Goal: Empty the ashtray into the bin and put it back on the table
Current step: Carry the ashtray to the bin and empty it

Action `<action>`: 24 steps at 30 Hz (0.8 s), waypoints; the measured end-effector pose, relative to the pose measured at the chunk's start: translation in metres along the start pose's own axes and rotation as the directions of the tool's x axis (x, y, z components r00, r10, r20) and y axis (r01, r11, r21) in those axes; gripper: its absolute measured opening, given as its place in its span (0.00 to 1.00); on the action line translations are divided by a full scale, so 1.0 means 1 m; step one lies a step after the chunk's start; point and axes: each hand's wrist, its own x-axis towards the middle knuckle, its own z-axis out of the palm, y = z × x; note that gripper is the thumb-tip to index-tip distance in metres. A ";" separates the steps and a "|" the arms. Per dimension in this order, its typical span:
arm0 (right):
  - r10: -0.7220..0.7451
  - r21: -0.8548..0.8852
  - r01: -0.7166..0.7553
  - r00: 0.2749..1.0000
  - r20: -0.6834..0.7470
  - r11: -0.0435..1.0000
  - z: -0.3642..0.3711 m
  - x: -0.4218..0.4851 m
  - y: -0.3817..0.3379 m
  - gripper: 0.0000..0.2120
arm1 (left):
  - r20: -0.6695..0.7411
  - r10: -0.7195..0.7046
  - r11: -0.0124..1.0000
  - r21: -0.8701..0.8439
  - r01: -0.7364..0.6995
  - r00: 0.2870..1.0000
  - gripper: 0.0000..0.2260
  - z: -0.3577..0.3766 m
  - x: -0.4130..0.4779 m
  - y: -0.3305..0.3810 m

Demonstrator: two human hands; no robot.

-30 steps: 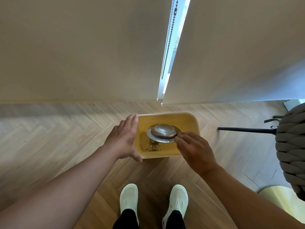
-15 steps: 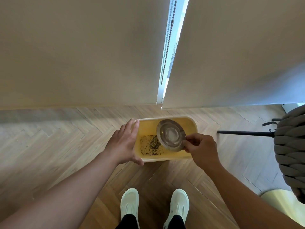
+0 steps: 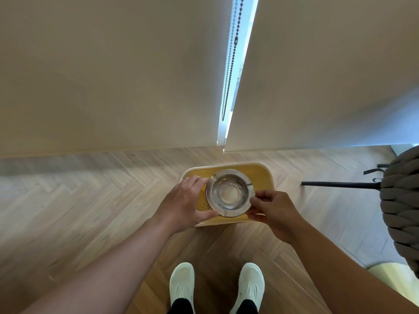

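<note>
Right hand point(image 3: 273, 211) pinches the ashtray point(image 3: 230, 195) rim, left hand point(image 3: 184, 203) steadies it – a thin pinch may slip, dropping it into the bin point(image 3: 264, 175).

A herringbone wood floor point(image 3: 74, 207) in pale brown fills the near half of the view. Beyond it hang two cream roller blinds, a wide left blind point(image 3: 108, 71) and a right blind point(image 3: 328, 71), their lower edges just above the floor. Bright daylight shows through the narrow gap point(image 3: 229, 118) between them, where a beaded pull chain point(image 3: 230, 64) hangs. At the right edge stands a chair with a chunky grey knitted cushion point(image 3: 401, 200) and a thin black leg point(image 3: 337, 184).
</note>
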 end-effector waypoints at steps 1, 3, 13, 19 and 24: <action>0.008 0.010 -0.009 1.000 0.015 1.000 0.001 0.000 0.000 0.07 | 0.023 -0.023 0.999 -0.047 0.025 0.999 0.40 0.001 0.000 0.002; 0.012 0.009 -0.012 1.000 0.028 1.000 0.002 0.000 0.002 0.07 | 0.072 -0.088 0.988 -0.121 0.096 0.994 0.45 0.003 0.000 0.004; -0.070 -0.028 0.072 0.996 0.056 0.997 0.009 0.001 0.006 0.12 | 0.089 -0.172 0.955 -0.230 0.188 0.981 0.55 0.006 0.000 0.005; -0.199 -0.244 0.273 0.936 0.290 0.930 0.001 0.001 0.001 0.37 | 0.061 -0.157 0.948 -0.271 0.168 0.986 0.53 0.002 -0.002 0.005; -0.292 -0.332 0.462 0.844 0.450 0.822 -0.007 -0.005 -0.009 0.45 | 0.030 -0.167 0.891 -0.424 0.164 0.986 0.50 -0.004 -0.011 0.007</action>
